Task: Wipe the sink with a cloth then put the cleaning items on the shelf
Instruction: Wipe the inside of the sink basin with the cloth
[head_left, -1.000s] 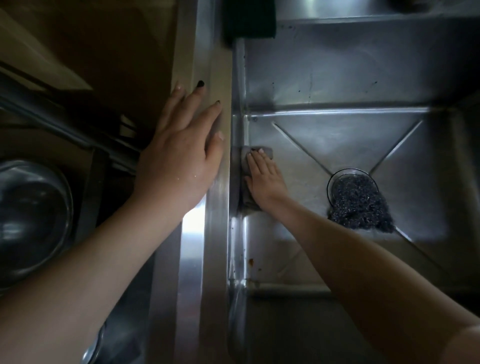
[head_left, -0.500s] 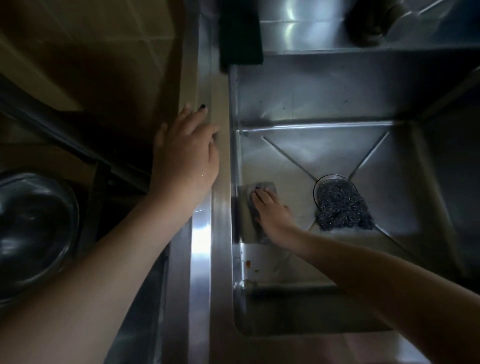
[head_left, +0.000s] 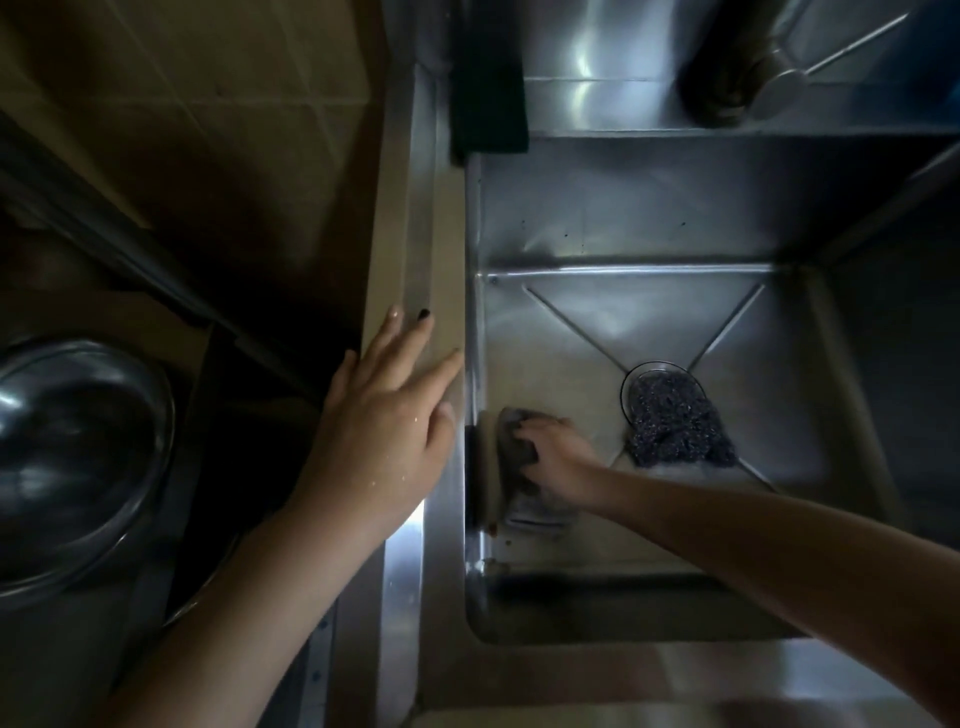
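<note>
In the sink, the right hand is gripping the cloth against the left wall, the left hand lying spread on the rim — I'm fearing a wide stroke snagging the scourer mid-sink.

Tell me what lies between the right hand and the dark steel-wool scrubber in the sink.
Head view: only bare steel sink floor between right hand and dark steel-wool scrubber.

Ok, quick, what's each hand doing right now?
Left hand: open, flat on the sink rim.
Right hand: fingers curled, gripping the cloth.
</note>
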